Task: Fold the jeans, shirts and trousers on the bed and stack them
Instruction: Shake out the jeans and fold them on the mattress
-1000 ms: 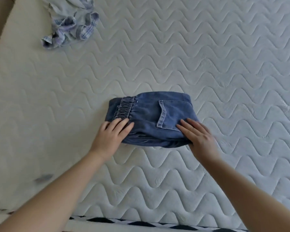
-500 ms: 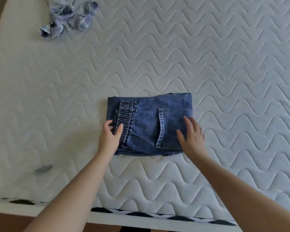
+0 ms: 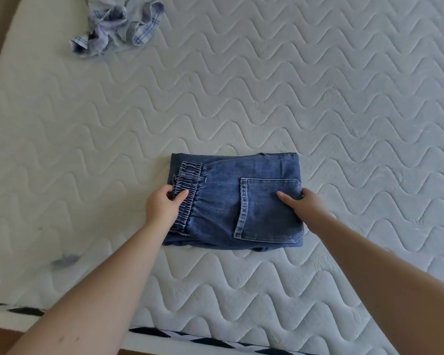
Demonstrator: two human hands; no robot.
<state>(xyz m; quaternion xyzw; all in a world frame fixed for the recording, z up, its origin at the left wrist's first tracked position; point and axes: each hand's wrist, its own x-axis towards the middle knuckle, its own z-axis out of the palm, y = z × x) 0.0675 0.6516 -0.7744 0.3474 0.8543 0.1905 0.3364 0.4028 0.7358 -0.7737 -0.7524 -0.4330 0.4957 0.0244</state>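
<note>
White quilted bed (image 3: 318, 98) carries the folded jeans (image 3: 223, 201); left hand (image 3: 162, 207) and right hand (image 3: 306, 210) grasp its side edges, so lift evenly, keeping the layers together.

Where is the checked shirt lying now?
The checked shirt lies crumpled at the far left of the mattress, well beyond the folded jeans.

quilted white mattress (image 3: 267, 85) | black-and-white patterned edge (image 3: 164, 334) along its near side | small grey smudge (image 3: 66, 260) near left
</note>
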